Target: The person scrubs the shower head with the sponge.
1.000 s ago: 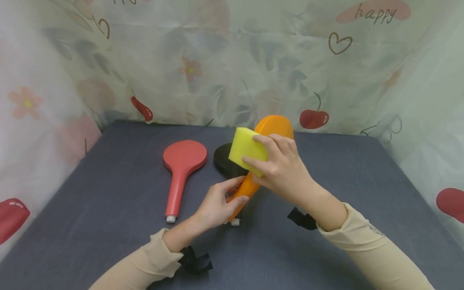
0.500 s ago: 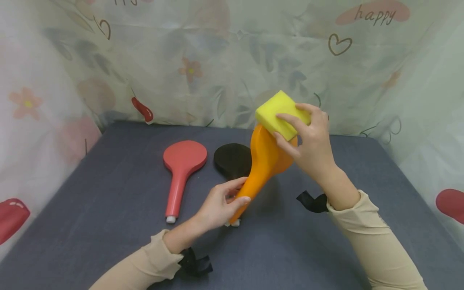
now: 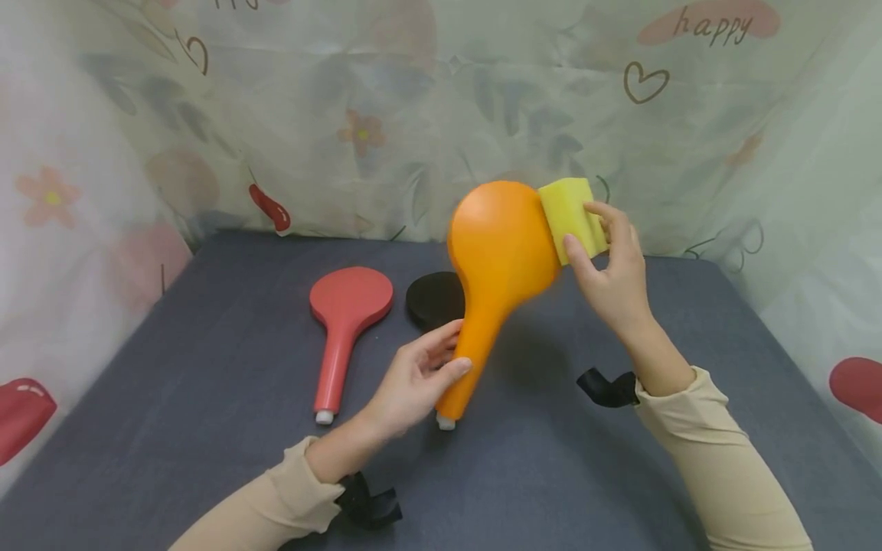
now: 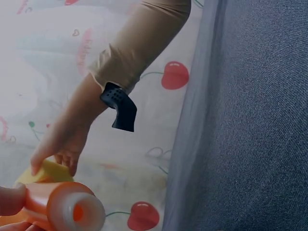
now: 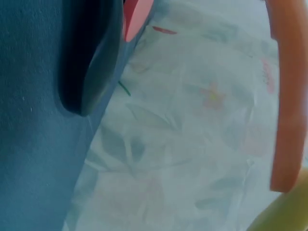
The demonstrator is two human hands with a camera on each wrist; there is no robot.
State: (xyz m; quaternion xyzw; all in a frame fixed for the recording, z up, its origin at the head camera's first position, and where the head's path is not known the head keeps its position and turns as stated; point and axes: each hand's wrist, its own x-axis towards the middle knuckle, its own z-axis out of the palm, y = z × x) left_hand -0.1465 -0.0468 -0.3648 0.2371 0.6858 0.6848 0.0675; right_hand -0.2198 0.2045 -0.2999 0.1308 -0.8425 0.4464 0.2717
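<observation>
In the head view an orange paddle (image 3: 501, 252) with a round head is raised and tilted, face showing. My left hand (image 3: 416, 379) grips its handle. The handle's hollow white end (image 4: 79, 211) faces the left wrist camera. My right hand (image 3: 613, 272) pinches a yellow sponge (image 3: 572, 218) between thumb and fingers, against the right edge of the paddle's head. In the right wrist view only a corner of the sponge (image 5: 286, 209) shows, beside the orange rim (image 5: 292, 96). Part of the right-hand fingers is hidden behind the sponge.
A red paddle (image 3: 351, 298) lies on the dark cloth-covered table (image 3: 207, 367) left of centre. Next to it lies a black paddle (image 3: 432, 301), partly hidden by the orange one. A printed curtain (image 3: 455, 115) surrounds the table's back and sides.
The right hand has moved the sponge from the handle area up over the paddle's top and down to its right edge. The orange paddle has turned so its face shows; the left hand keeps its grip.
</observation>
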